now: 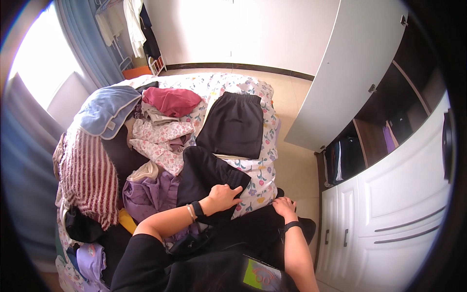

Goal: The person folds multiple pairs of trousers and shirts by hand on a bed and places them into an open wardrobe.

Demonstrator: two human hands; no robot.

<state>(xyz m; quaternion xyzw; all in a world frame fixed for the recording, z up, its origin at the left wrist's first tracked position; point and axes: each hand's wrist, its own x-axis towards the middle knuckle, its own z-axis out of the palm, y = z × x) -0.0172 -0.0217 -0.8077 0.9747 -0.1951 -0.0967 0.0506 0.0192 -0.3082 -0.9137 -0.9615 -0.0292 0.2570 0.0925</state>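
Note:
A black garment with a gathered waistband (215,169) lies on the floral bedsheet (264,144). My left hand (222,199) rests on this garment near its waistband, thumb and fingers apart. Lower right, my right hand (285,207) lies palm down at the bed's edge, on black fabric by my leg; its fingertips are partly hard to make out. Beyond my left hand, a dark garment with an elastic waist (235,124) lies flat and folded, with cream fabric showing under its lower edge. Purple crumpled clothing (153,193) lies left of the black garment.
A heap of clothes covers the bed's left side, among them a striped knit (87,175), a blue cloth with pale trim (109,106) and a red garment (171,102). At right stands a white wardrobe (397,204) with its upper door (343,73) open and clothes inside.

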